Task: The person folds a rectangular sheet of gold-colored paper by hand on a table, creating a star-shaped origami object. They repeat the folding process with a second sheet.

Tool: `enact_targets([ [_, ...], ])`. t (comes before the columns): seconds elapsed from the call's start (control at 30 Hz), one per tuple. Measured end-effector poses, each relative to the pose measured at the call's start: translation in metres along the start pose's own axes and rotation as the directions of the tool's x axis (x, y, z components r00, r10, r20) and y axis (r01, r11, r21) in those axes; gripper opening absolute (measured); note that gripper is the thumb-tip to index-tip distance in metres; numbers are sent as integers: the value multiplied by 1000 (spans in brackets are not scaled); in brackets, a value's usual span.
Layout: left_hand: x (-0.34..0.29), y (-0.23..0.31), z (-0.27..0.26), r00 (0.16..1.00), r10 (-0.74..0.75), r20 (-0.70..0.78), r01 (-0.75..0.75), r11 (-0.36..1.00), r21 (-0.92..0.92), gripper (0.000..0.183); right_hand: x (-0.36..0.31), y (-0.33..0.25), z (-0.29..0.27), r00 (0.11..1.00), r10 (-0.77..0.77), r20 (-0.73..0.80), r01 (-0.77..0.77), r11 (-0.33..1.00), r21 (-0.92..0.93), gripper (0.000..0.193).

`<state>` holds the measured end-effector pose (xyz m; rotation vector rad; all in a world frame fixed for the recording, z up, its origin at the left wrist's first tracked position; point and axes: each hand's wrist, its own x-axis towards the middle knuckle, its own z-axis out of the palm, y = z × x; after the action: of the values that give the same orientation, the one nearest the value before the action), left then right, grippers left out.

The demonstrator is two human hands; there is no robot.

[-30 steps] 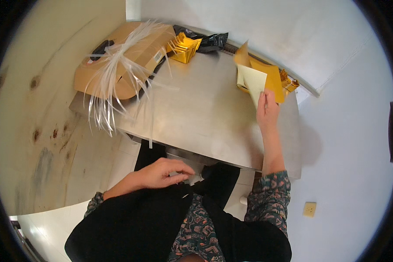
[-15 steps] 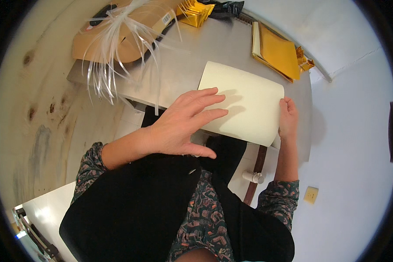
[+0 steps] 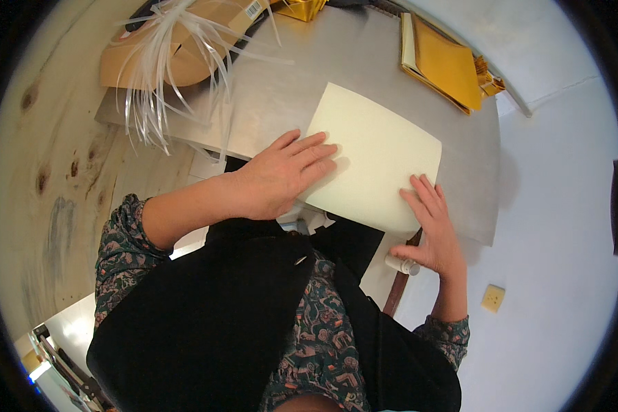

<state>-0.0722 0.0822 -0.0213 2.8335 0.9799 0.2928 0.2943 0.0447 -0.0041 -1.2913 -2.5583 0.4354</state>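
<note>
A pale cream sheet (image 3: 381, 144) of paper or thin card lies on the grey metal table (image 3: 288, 75), its near edge reaching about the table's front edge. My left hand (image 3: 281, 172) is open at the sheet's left side, its fingertips on or just over the surface. At the right side my right hand (image 3: 432, 226) is open too. Its fingers are spread over the near right corner, with the thumb held apart below the edge. Neither hand grips anything. Whether the sheet is single or layered I cannot tell.
A brown cardboard box (image 3: 192, 62) with a bunch of clear plastic strips (image 3: 159, 75) stands at the far left. Gold envelopes (image 3: 446, 65) lie at the far right, and a gold packet (image 3: 299, 8) at the back. A white wall (image 3: 556, 206) bounds the right side.
My right hand has let go of the sheet's right edge and opened over its near corner. My left hand has come down to the sheet's left side. The sheet now lies flatter.
</note>
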Motion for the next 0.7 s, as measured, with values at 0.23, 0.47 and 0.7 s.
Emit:
enact_targets([
  [0.23,15,-23,-33,997,-79,19,79,903,-423,31,2,-10,-8,996,38,76,-38,999,4,102],
  [0.47,45,-46,-48,956,-290,-37,216,786,-579,22,8,17,-11,949,264,-170,-176,895,409,26],
  [0.7,67,-66,-49,898,-434,71,412,774,-480,26,46,35,-10,808,588,-43,-421,625,657,15],
])
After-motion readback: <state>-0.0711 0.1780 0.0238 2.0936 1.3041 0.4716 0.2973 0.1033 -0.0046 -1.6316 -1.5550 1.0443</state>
